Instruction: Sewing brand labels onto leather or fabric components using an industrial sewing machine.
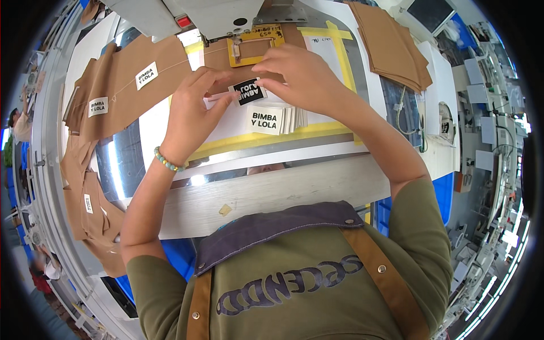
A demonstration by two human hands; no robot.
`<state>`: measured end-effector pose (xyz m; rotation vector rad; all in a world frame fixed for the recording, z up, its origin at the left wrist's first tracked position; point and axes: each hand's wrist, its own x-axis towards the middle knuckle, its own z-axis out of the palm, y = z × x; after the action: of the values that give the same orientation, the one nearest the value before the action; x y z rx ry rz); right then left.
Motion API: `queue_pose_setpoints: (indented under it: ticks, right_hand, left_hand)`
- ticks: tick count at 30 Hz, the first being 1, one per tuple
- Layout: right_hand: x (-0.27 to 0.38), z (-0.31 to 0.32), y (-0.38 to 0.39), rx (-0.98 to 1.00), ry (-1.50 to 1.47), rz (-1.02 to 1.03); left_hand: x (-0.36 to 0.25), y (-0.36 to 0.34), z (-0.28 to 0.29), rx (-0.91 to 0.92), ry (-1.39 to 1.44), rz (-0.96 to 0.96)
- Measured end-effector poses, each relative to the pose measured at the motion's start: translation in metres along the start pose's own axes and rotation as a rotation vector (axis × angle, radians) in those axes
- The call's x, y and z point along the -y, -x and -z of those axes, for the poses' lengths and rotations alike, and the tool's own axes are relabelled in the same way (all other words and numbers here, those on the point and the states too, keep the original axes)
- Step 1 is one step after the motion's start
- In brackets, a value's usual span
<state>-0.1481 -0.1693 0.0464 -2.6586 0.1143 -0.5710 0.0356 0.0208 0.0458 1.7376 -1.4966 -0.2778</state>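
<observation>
A small black label (248, 93) with white lettering is between my two hands, over the white work surface. My left hand (195, 105), with a beaded bracelet at its wrist, is bent, its thumb at the label's left edge. My right hand (297, 76) is curled, its thumb at the label's right edge and its fingers over a brown piece (215, 56). Just beyond them, a yellow template (233, 55) with a rectangular opening lies on this piece, below the machine head (218, 17). Nearer me sits a fanned stack of white labels (264, 119).
Brown pieces (127, 99) bearing white labels drape over the table's left side. A stack of brown pieces (391, 45) lies at the far right. Yellow tape (277, 135) borders the white work surface. A pale table edge (294, 187) runs before me; blue bins show below.
</observation>
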Motion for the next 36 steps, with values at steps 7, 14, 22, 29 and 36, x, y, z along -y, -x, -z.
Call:
queue_pose_setpoints:
  ticks: [7,14,22,29,36]
  right_hand:
    - [-0.004,-0.011,-0.010,0.172,0.021,-0.132]
    - [-0.007,-0.013,-0.006,0.136,-0.185,-0.186]
    - [-0.005,0.001,-0.007,0.017,-0.276,-0.167]
    - [-0.039,-0.003,-0.027,-0.313,0.567,0.393]
    - [-0.051,-0.013,-0.020,-0.154,0.517,0.355]
  left_hand:
    - [0.021,0.000,-0.016,0.071,-0.105,-0.012]
    - [0.018,-0.004,-0.016,0.135,-0.006,0.064]
    - [0.013,-0.002,-0.011,-0.016,0.125,0.005]
    - [0.022,-0.013,-0.007,-0.112,-0.177,-0.170]
    - [0.019,-0.019,-0.023,0.088,-0.447,-0.303]
